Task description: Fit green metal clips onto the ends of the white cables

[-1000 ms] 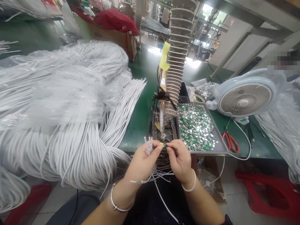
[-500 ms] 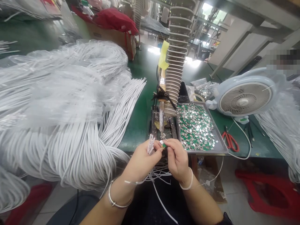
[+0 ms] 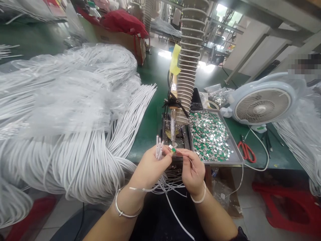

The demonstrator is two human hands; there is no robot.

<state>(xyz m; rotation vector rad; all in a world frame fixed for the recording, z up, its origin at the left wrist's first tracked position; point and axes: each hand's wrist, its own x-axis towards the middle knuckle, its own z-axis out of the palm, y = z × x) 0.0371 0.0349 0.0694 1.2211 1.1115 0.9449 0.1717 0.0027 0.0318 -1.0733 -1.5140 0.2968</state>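
My left hand [image 3: 150, 167] is closed round a small bunch of white cable ends [image 3: 158, 146] that stick up from the fist, and its thumb and forefinger pinch a tiny green and silver connector board [image 3: 172, 149]. My right hand [image 3: 192, 170] is closed in a pinch on a thin wire [image 3: 192, 162] whose tip meets that board. Both hands sit just below the tip of the soldering iron [image 3: 173, 129], which stands upright in its black holder at the bench's front edge.
A metal tray [image 3: 233, 142] heaped with green and silver boards lies right of the iron. Big bundles of white cable [image 3: 75, 134] under clear plastic fill the left. A white desk fan [image 3: 263, 105], red scissors [image 3: 245, 150] and a ribbed hose [image 3: 188, 67] stand behind.
Both hands have risen slightly toward the iron tip. The right hand's fingers have shifted from the board to a thin wire held against it, and the cable ends stand more upright.
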